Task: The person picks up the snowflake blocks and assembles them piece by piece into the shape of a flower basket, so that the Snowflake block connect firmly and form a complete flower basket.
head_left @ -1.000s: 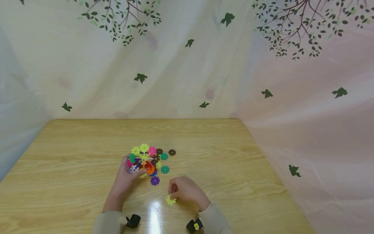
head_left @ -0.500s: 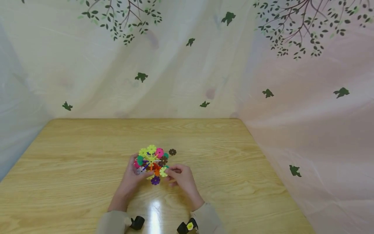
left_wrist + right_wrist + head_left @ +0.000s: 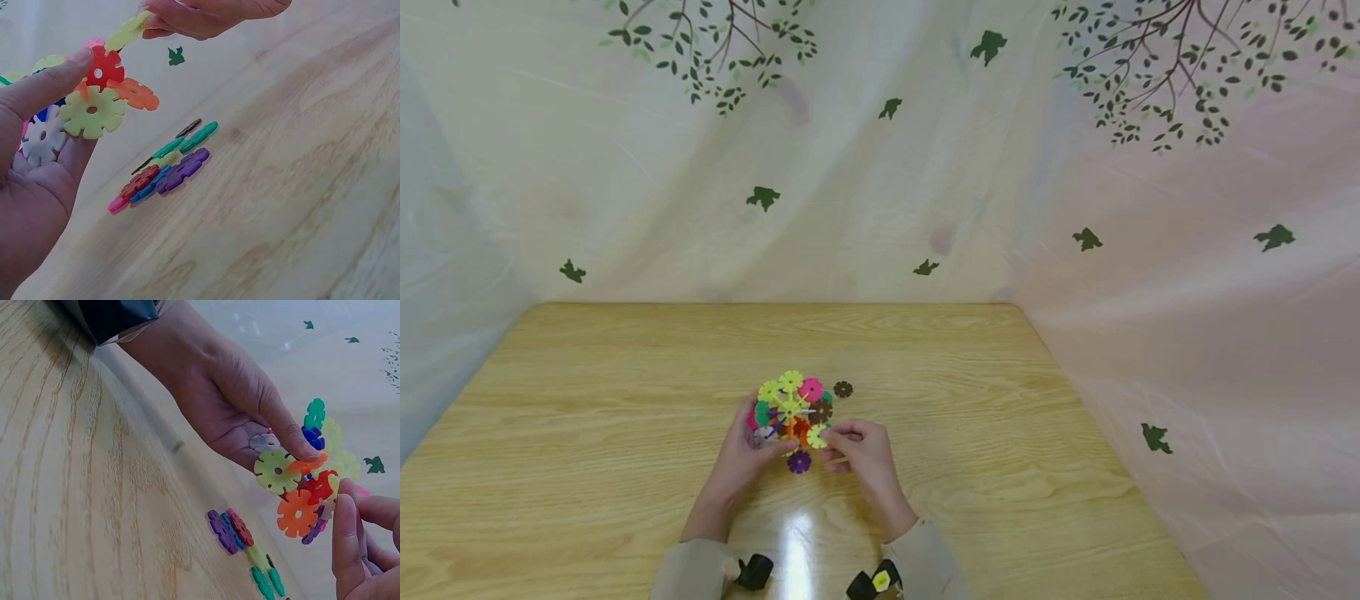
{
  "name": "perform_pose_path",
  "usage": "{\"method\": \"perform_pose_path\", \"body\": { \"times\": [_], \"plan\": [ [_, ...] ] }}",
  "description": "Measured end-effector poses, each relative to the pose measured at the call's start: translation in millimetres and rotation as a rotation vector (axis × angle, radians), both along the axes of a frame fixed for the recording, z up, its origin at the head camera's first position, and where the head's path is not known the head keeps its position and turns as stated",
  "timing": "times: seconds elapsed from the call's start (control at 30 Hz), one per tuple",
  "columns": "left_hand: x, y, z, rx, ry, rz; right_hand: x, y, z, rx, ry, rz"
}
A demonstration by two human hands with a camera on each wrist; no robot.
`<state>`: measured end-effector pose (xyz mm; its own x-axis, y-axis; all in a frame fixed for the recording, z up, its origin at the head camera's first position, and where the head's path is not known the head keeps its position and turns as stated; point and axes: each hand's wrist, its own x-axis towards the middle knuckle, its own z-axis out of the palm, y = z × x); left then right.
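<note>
My left hand (image 3: 737,457) grips a ball-like cluster of interlocked flower-shaped plastic discs (image 3: 790,408), in yellow, pink, green, white, red, orange and other colours. In the left wrist view its thumb presses across the discs, while the fingers support them from below. My right hand (image 3: 867,458) pinches a pale yellow notched disc (image 3: 127,32) between thumb and fingertips, right at the cluster's right side. The right wrist view has that disc (image 3: 334,483) nearly edge-on beside a red disc (image 3: 321,487) of the cluster. An orange disc (image 3: 297,514) sticks out below.
Loose discs lie on the wooden table (image 3: 1000,433) under the cluster, including a purple one (image 3: 182,170), a blue one and green ones (image 3: 199,137). A brown disc (image 3: 843,389) lies behind, to the right. Printed fabric (image 3: 850,167) hangs beyond the table.
My right hand has brought the yellow disc from low on the table up to the cluster's right side. My left hand and the cluster have shifted slightly right.
</note>
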<state>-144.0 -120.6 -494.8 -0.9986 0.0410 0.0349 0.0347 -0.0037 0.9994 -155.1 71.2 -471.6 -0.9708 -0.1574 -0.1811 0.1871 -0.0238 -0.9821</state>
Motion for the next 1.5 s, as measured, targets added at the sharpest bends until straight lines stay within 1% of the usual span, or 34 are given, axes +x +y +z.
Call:
{"method": "perform_pose_path", "body": {
  "times": [0.13,0.27,0.4,0.53,0.7,0.8,0.9,0.97,1.07,1.17,1.3,1.4,1.5],
  "plan": [
    [-0.2,0.4,-0.5,-0.039,0.002,-0.010,0.9,0.0,0.9,0.004,0.005,-0.006],
    [-0.6,1.7,-2.2,-0.086,0.028,-0.024,1.7,0.4,1.6,-0.015,0.000,-0.022],
    [-0.8,4.0,-3.9,-0.100,0.061,-0.030,1.7,0.5,1.1,-0.047,-0.011,-0.036],
    [-0.4,6.5,-4.3,-0.079,0.073,-0.044,1.8,-0.1,0.4,-0.064,-0.015,-0.048],
    [0.0,7.9,-4.8,-0.064,0.065,-0.047,2.3,-0.6,-1.5,-0.066,-0.017,-0.052],
    [0.1,7.5,-4.5,-0.016,0.057,-0.067,1.3,0.8,-2.0,-0.075,-0.026,-0.053],
    [0.7,6.1,-2.7,0.045,0.026,-0.085,-2.0,4.0,-1.5,-0.071,-0.019,-0.058],
    [1.1,4.8,-1.2,0.063,0.001,-0.087,-5.9,7.0,-0.7,-0.045,-0.002,-0.060],
    [1.2,3.3,0.5,0.027,-0.032,-0.075,-13.7,12.2,1.1,0.000,0.030,-0.061],
    [0.9,2.1,0.6,0.004,-0.056,-0.084,-22.6,16.6,3.4,0.056,0.053,-0.052],
    [-0.3,1.2,-1.2,0.064,-0.051,-0.149,-33.9,19.7,8.3,0.135,0.087,-0.044],
    [-1.2,1.1,-3.4,0.100,-0.038,-0.199,-41.2,20.0,12.4,0.187,0.091,-0.038],
    [-1.0,1.4,-5.0,0.066,-0.041,-0.218,-46.3,18.6,16.5,0.223,0.093,-0.025]
  ]
}}
